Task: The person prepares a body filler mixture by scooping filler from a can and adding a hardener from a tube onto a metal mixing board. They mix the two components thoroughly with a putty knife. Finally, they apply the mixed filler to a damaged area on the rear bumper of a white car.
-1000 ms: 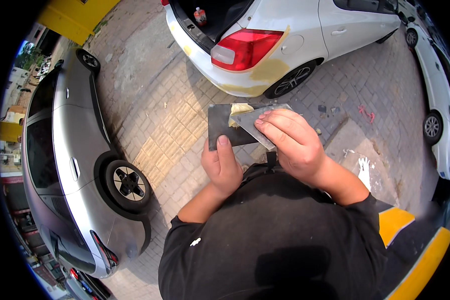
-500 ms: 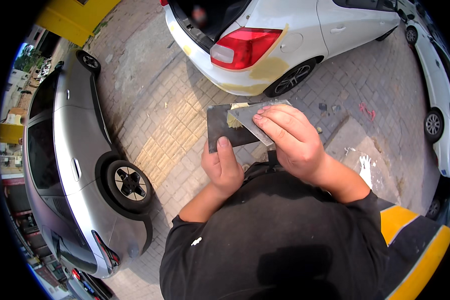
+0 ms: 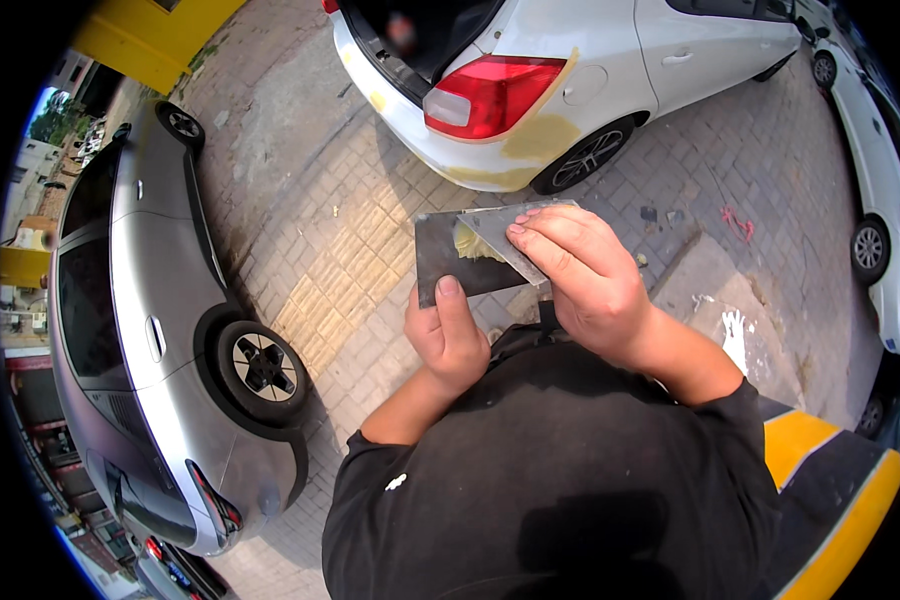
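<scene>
My left hand grips a dark rectangular plate with the thumb on top. A smear of pale yellow putty lies on that plate. My right hand holds a thin grey scraper angled over the plate's right part, fingers on its top, overlapping the putty. Beyond both hands stands a white hatchback with an open rear hatch and yellowish filler patches around the tail light and bumper.
A silver car stands close on the left, another white car at the right. A yellow and black striped object is by my right side. A concrete slab with white splatter, pink scraps and a yellow structure are around.
My hands and both plates have shifted very slightly down on the left. The scraper has moved a little over the putty, which looks more flattened and smeared than a second ago.
</scene>
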